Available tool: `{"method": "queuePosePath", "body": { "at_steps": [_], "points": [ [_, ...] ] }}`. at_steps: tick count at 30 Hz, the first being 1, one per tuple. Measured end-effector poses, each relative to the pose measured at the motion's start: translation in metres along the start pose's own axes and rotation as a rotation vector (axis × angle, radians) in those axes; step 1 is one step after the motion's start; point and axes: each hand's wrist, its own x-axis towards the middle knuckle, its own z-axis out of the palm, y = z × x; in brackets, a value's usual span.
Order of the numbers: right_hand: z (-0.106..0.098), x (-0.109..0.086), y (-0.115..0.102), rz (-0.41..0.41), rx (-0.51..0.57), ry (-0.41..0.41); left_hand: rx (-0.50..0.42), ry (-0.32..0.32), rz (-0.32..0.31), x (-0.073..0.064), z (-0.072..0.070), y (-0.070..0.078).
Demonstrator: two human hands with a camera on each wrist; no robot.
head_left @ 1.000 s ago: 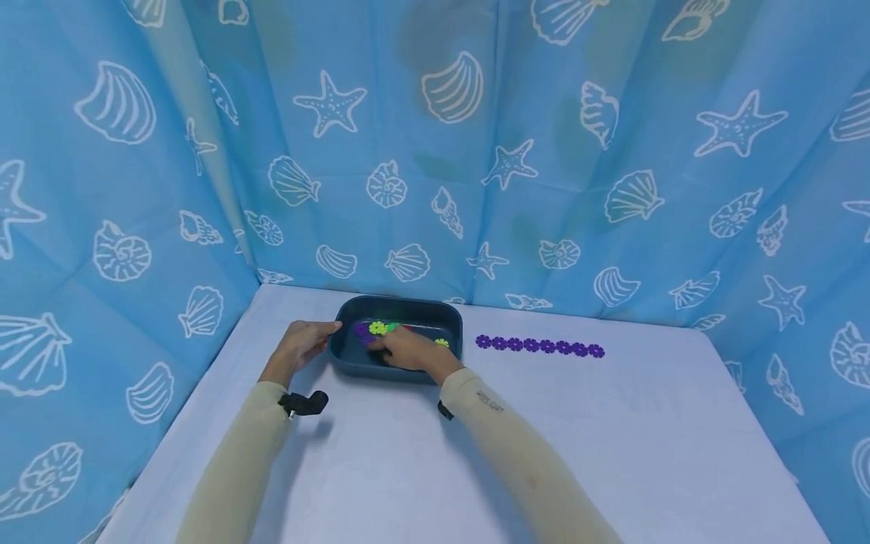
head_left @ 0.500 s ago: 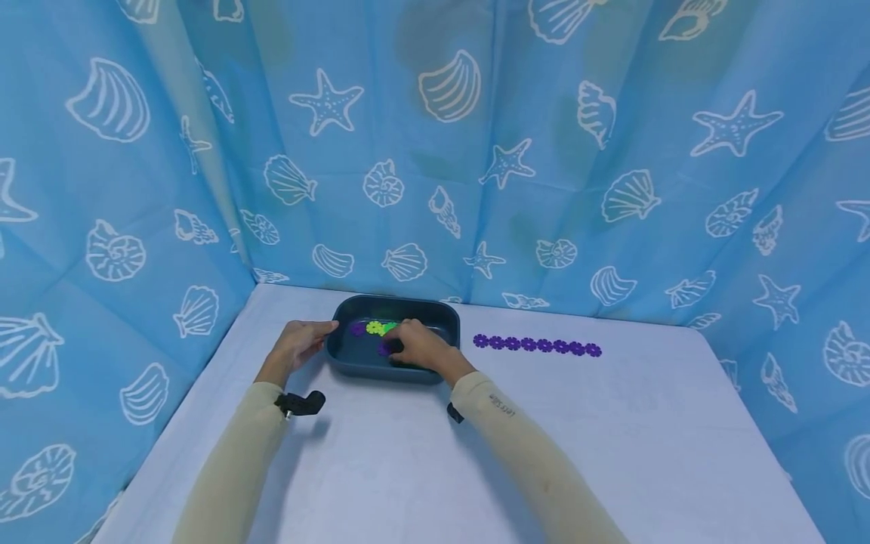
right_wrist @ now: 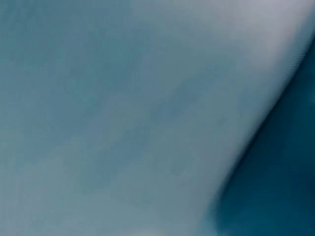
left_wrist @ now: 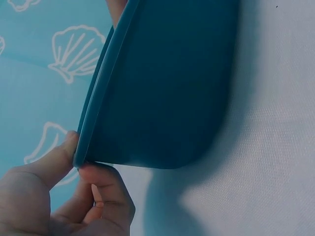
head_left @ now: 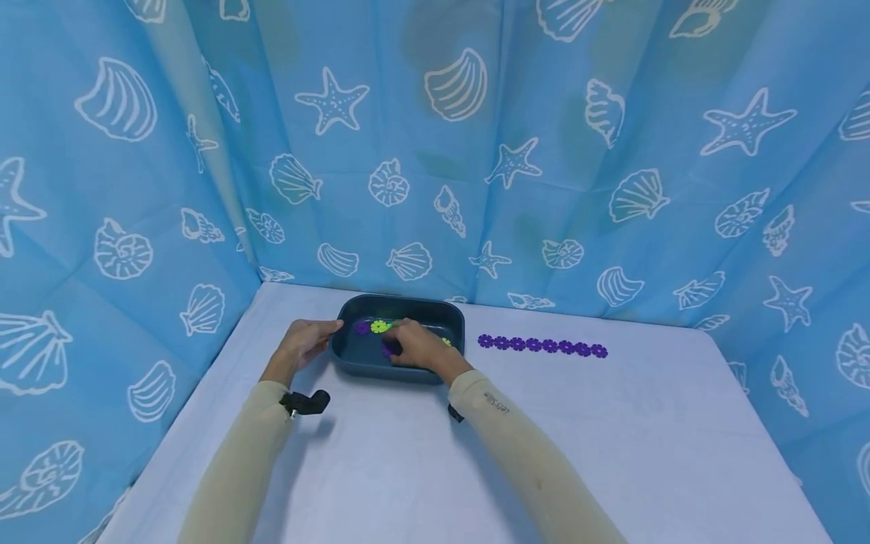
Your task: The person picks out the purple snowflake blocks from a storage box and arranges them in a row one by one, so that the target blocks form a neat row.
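Note:
In the head view my left hand (head_left: 299,347) pinches the left rim of a dark blue rectangular basin (head_left: 394,374). The left wrist view shows the thumb and fingers of that hand (left_wrist: 98,196) on either side of the rim. My right hand (head_left: 421,346) reaches down inside the basin, its fingertips pinching a purple flower-shaped plastic piece (head_left: 387,350), partly hidden. Left of these fingers lie another purple piece (head_left: 362,328) and a yellow flower-shaped piece (head_left: 379,326). A second yellow piece (head_left: 445,341) shows behind the wrist. The right wrist view is too blurred to show the hand.
A straight row of several purple flower-shaped pieces (head_left: 542,345) lies on the white table (head_left: 646,438), right of the basin. Blue curtains (head_left: 435,151) with white shell prints stand close behind the basin and along both sides.
My right hand has moved slightly right within the basin, and a purple piece has come along at its fingertips. My left hand stays on the rim.

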Motion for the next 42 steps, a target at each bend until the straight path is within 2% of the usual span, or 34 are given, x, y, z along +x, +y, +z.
{"method": "queuePosePath", "body": {
  "at_steps": [5, 17, 21, 26, 29, 32, 35, 42],
  "points": [
    [0.002, 0.002, 0.001, 0.005, 0.061, -0.016, 0.013, -0.002, -0.006, 0.001, 0.000, -0.001],
    [-0.003, 0.000, 0.003, 0.013, 0.151, 0.003, 0.000, 0.010, -0.008, 0.001, 0.002, 0.001],
    [-0.015, -0.008, 0.008, 0.068, 0.210, 0.038, -0.001, 0.001, -0.010, 0.001, 0.003, 0.001],
    [-0.040, -0.024, 0.028, 0.074, 0.241, 0.144, -0.002, 0.001, -0.011, -0.002, 0.002, 0.001],
    [-0.054, -0.042, 0.054, 0.088, 0.254, 0.213, -0.001, 0.001, -0.008, -0.002, 0.003, 0.001],
    [-0.065, -0.072, 0.085, 0.190, 0.256, 0.250, 0.003, -0.006, -0.009, -0.002, 0.003, 0.001],
    [-0.072, -0.105, 0.116, 0.318, 0.266, 0.253, 0.005, -0.007, -0.015, -0.001, 0.003, 0.001],
    [-0.079, -0.180, 0.181, 0.543, 0.244, 0.272, 0.011, -0.013, -0.005, -0.001, 0.001, 0.000]
  ]
}}
